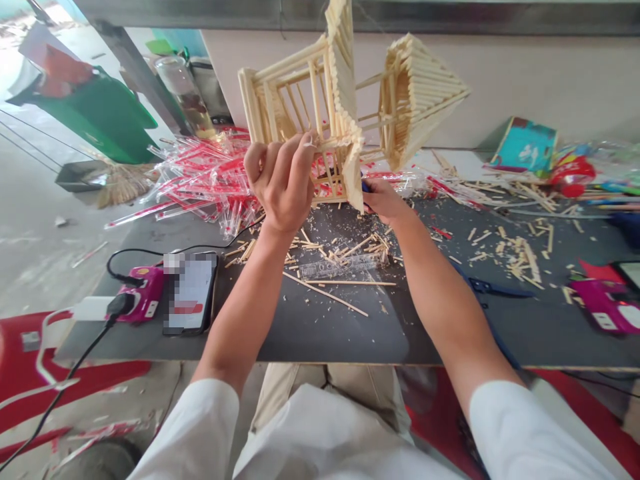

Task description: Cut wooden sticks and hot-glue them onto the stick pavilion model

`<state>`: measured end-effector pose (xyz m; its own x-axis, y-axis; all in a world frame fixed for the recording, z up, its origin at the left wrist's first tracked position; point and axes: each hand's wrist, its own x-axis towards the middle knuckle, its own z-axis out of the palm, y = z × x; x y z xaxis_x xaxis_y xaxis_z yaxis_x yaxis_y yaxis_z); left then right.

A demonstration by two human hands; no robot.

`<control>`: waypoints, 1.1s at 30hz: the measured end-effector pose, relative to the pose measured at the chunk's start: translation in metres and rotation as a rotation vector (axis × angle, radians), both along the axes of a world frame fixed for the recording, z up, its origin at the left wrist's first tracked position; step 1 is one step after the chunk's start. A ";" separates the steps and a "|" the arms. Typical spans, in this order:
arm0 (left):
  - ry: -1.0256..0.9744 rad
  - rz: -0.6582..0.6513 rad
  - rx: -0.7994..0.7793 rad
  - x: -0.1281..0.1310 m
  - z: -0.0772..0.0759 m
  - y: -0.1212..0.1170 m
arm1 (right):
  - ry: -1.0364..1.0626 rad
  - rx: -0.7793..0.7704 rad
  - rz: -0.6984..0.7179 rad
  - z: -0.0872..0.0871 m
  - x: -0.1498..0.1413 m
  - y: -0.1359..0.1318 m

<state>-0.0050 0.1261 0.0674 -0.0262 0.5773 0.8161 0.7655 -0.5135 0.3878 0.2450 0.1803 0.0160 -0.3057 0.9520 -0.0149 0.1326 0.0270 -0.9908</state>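
A house-like model built of pale wooden sticks (pixel 320 100) is held up above the dark table (pixel 320 327), tipped on its side with a pyramid roof to the right. My left hand (pixel 283 180) is closed round the model's lower frame. My right hand (pixel 383 200) sits under the model's edge, fingers closed on a small blue-handled tool that is mostly hidden. Below the hands lie loose sticks, offcuts (pixel 345 253) and a clear ruler (pixel 340 267).
A heap of red-and-clear stick wrappers (pixel 200 177) lies at the table's back left. A phone (pixel 191 292) and a pink device with a black cable (pixel 143 293) sit front left. Another pink device (pixel 603 303) is at right, with coloured packets (pixel 570 170) behind.
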 end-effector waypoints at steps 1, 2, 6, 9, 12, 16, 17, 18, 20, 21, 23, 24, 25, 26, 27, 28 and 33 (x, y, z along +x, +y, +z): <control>-0.001 -0.013 -0.022 -0.001 0.001 0.000 | 0.004 0.001 0.001 0.000 0.000 0.000; -0.012 -0.032 -0.049 -0.001 0.002 0.000 | 0.009 0.000 0.000 0.000 0.000 0.000; -0.077 -0.119 -0.147 -0.001 0.007 -0.002 | 0.027 0.000 -0.018 0.001 0.000 0.000; -0.074 -0.111 -0.120 0.001 0.008 -0.002 | 0.039 0.007 -0.011 -0.001 0.001 0.002; -0.053 -0.085 -0.085 0.001 0.005 0.000 | 0.045 0.004 -0.006 -0.007 0.003 0.006; -0.039 -0.057 -0.084 -0.001 0.002 0.002 | 0.031 -0.017 -0.002 -0.012 0.005 0.009; -0.041 -0.050 -0.080 -0.001 0.002 0.002 | 0.032 -0.020 -0.003 -0.012 0.005 0.010; -0.044 -0.042 -0.077 0.000 0.003 0.001 | 0.037 -0.020 -0.003 -0.012 0.005 0.009; -0.056 -0.027 -0.070 0.001 0.004 0.000 | 0.045 -0.021 -0.003 -0.010 0.005 0.009; -0.065 -0.017 -0.064 0.001 0.005 -0.001 | 0.046 -0.021 -0.005 -0.010 0.005 0.008; -0.083 -0.008 -0.055 0.001 0.006 0.000 | 0.043 -0.020 -0.005 -0.008 0.004 0.007; -0.097 -0.016 -0.054 0.000 0.006 0.000 | 0.041 -0.020 -0.006 -0.007 0.004 0.007; -0.117 -0.034 -0.056 -0.001 0.006 0.002 | 0.039 -0.020 -0.008 -0.007 0.003 0.007; -0.141 -0.061 -0.060 -0.002 0.005 0.003 | 0.037 -0.019 -0.010 -0.006 0.003 0.007; -0.171 -0.091 -0.068 -0.003 0.004 0.005 | 0.038 -0.016 -0.012 -0.006 0.003 0.006; -0.201 -0.117 -0.077 -0.004 0.003 0.006 | 0.041 -0.013 -0.016 -0.005 0.002 0.006; -0.280 -0.138 -0.096 -0.003 0.004 0.005 | 0.052 -0.003 -0.032 -0.001 -0.001 0.003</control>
